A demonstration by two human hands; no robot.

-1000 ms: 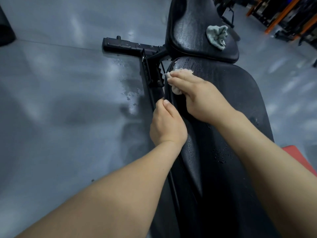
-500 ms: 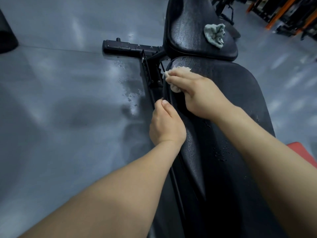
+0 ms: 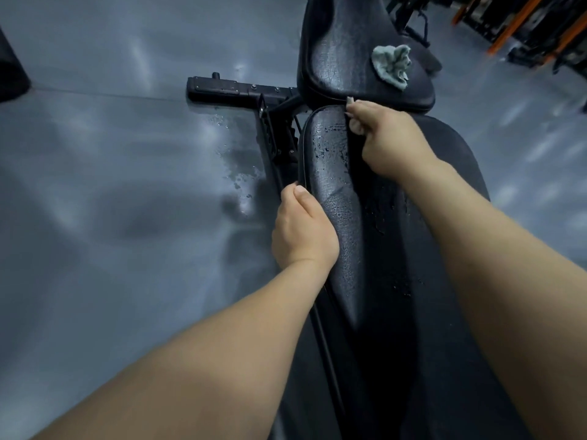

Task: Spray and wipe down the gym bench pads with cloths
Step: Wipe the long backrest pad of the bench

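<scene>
- Head view, looking down along the long pad [image 3: 333, 185], which is black with a cracked surface and runs away from the camera.
- Left hand [image 3: 301, 230]: on the left edge of the long pad, about midway along it. The fingers are wrapped under the edge, grasping it, with the thumb lying on top.
- Right hand [image 3: 387, 138]: at the far end of the long pad, just short of the gap to the far pad [image 3: 343, 58]. The fingers are clenched on a pale cloth [image 3: 356, 126], most of it hidden in the fist, with only scraps showing.
- Wet streaks and droplets show on the long pad between the two hands.
- Grey-green cloth [image 3: 392, 66]: crumpled and lying loose on the far pad, right of centre, apart from both hands.
- Black metal frame [image 3: 228, 88]: sticks out to the left below the gap between the pads.
- Floor [image 3: 127, 154]: grey and glossy, with a spatter [image 3: 236, 173] of droplets beside the frame.
- Orange racks [image 3: 521, 23]: top right, blurred.
</scene>
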